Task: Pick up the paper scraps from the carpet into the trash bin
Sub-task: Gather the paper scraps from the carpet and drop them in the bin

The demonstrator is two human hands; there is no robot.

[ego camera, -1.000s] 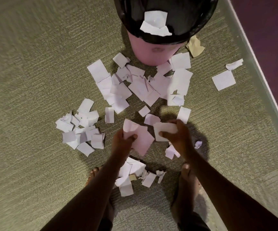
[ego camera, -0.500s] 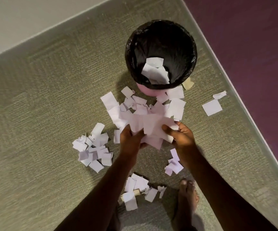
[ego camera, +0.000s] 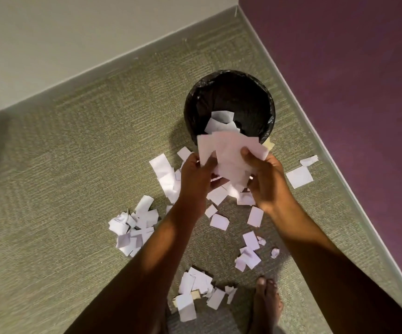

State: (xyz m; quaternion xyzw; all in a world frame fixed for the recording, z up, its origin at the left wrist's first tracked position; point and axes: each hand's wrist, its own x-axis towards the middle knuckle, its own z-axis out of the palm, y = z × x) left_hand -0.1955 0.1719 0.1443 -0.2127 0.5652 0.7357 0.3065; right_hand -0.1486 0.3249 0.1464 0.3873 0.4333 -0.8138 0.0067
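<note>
A round trash bin point(ego camera: 195, 104) lined with a black bag stands on the green carpet point(ego camera: 74, 165), with several white scraps inside. My left hand point(ego camera: 195, 179) and my right hand point(ego camera: 267, 182) together hold a bunch of white paper scraps point(ego camera: 228, 153) just in front of the bin's near rim. Both thumbs press on top of the bunch. More scraps lie on the carpet: a pile at the left point(ego camera: 134, 227), a pile near my feet point(ego camera: 195, 292), a group at the right point(ego camera: 250, 251) and loose ones under my hands.
A single white square point(ego camera: 300, 177) and a torn scrap point(ego camera: 309, 160) lie near the skirting at the right. A purple wall point(ego camera: 351, 92) runs along the right, a pale wall point(ego camera: 74, 32) at the back. My bare foot point(ego camera: 267, 307) stands at the bottom.
Both hands have lifted the bunch of scraps off the carpet and carried it up toward the bin. The view has risen, showing the room corner.
</note>
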